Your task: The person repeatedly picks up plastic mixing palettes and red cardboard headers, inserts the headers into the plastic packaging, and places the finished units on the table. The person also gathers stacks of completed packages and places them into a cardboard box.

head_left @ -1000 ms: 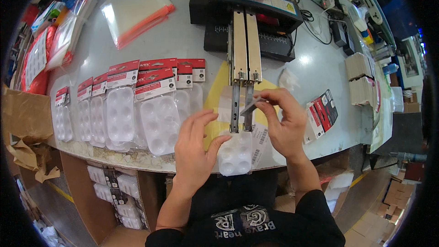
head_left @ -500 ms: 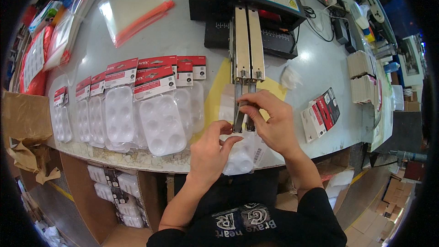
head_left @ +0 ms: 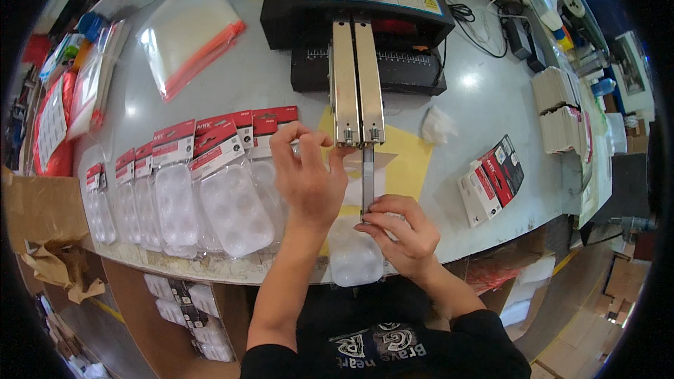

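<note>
A clear plastic blister tray (head_left: 354, 256) lies at the table's front edge under a thin metal bar (head_left: 366, 179) that reaches out from a black sealing machine (head_left: 358, 21). My right hand (head_left: 404, 228) pinches the near end of that bar and rests on the tray. My left hand (head_left: 305, 175) is raised beside the machine's twin metal rails (head_left: 357, 84), its thumb and fingers touching their front end, close to a red-topped blister pack (head_left: 270, 126).
A row of several red-carded blister packs (head_left: 189, 182) lies to the left. A yellow sheet (head_left: 407, 158) sits beneath the rails. Red and black cards (head_left: 491, 179) lie at right, stacks of cards (head_left: 558, 109) farther right, a clear zip bag (head_left: 189, 38) at back left.
My left hand has left the tray and moved up to the front end of the rails. My right hand has slid down toward me along the bar onto the tray.
</note>
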The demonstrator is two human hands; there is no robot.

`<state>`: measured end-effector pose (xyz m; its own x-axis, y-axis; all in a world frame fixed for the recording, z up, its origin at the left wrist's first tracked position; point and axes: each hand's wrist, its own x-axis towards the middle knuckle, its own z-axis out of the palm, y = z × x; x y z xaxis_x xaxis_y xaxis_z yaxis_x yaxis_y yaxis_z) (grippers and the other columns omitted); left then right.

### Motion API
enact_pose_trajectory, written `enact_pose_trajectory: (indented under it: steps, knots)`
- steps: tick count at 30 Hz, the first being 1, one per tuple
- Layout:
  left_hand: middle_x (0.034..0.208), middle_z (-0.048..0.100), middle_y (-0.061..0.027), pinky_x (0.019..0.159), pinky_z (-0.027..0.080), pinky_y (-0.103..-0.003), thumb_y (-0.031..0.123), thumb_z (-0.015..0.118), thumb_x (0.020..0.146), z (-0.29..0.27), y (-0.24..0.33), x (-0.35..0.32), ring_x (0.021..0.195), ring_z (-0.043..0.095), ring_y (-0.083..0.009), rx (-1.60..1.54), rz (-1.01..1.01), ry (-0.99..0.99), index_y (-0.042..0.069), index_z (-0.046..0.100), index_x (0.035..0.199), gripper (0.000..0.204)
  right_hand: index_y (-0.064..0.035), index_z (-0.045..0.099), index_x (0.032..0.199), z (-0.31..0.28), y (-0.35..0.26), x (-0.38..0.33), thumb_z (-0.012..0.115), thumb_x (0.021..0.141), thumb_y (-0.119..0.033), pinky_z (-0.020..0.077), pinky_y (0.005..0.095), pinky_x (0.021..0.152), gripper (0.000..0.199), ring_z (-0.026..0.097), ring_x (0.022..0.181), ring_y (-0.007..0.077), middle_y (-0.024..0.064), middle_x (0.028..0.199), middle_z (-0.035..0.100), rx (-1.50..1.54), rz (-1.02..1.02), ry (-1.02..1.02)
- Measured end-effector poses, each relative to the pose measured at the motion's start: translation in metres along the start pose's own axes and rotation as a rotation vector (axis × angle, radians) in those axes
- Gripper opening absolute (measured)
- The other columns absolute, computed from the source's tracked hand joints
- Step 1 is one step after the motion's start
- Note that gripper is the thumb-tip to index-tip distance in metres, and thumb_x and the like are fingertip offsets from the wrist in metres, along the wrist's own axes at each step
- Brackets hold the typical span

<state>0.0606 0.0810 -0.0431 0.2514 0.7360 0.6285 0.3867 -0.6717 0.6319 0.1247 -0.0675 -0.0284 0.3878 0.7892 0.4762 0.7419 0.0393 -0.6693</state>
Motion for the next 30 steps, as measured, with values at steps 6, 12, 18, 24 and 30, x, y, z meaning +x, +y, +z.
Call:
enact_pose_trajectory:
  steps: [6,12,18,24,30]
  knots:
    - [0.099,0.051,-0.0095,0.069,0.047,-0.038,0.004,0.072,0.071,-0.014,-0.001,-0.005,0.088,0.055,-0.0288,0.128,-0.052,-0.157,0.005,0.055,0.088,0.024,-0.0050,0.057,0.091,0.019,0.033,0.051,0.083,0.057,-0.003,0.0466,0.0360,0.070,0.043,0.056,0.079,0.0264,0.0080,0.086,0.058,-0.256,-0.044,0.296]
    - [0.108,0.056,-0.0122,0.073,0.048,-0.037,0.005,0.068,0.077,-0.025,0.002,-0.024,0.095,0.056,-0.0301,0.128,-0.238,-0.351,0.004,0.059,0.096,0.022,-0.0059,0.054,0.097,0.026,0.052,0.064,0.083,0.061,-0.021,0.0379,0.0355,0.076,0.049,0.054,0.081,0.0262,0.0065,0.088,0.056,-0.272,0.047,0.305]
    - [0.096,0.062,-0.0060,0.072,0.048,-0.035,0.003,0.067,0.072,-0.024,-0.010,-0.041,0.090,0.059,-0.0270,0.093,-0.132,-0.367,0.002,0.063,0.090,0.018,-0.0080,0.062,0.093,-0.004,0.046,0.045,0.074,0.072,-0.036,0.0373,0.0367,0.080,0.037,0.056,0.087,0.0236,0.0034,0.090,0.062,-0.378,0.092,-0.095]
    - [0.082,0.067,-0.0036,0.062,0.049,-0.031,0.000,0.069,0.064,-0.047,-0.008,-0.056,0.076,0.061,-0.0228,-0.048,0.294,-0.124,0.003,0.066,0.073,0.009,-0.0094,0.063,0.097,-0.025,0.026,0.046,0.074,0.072,-0.035,0.0381,0.0395,0.087,0.037,0.058,0.096,0.0250,0.0038,0.092,0.065,-0.217,0.007,-0.397]
    - [0.105,0.058,-0.0139,0.070,0.051,-0.037,0.008,0.071,0.074,-0.048,0.005,-0.068,0.085,0.060,-0.0304,0.028,-0.005,-0.226,0.001,0.063,0.091,0.021,-0.0100,0.062,0.103,-0.013,0.033,0.063,0.075,0.071,-0.026,0.0500,0.0399,0.073,0.038,0.064,0.084,0.0316,0.0110,0.090,0.068,-0.010,0.124,-0.629]
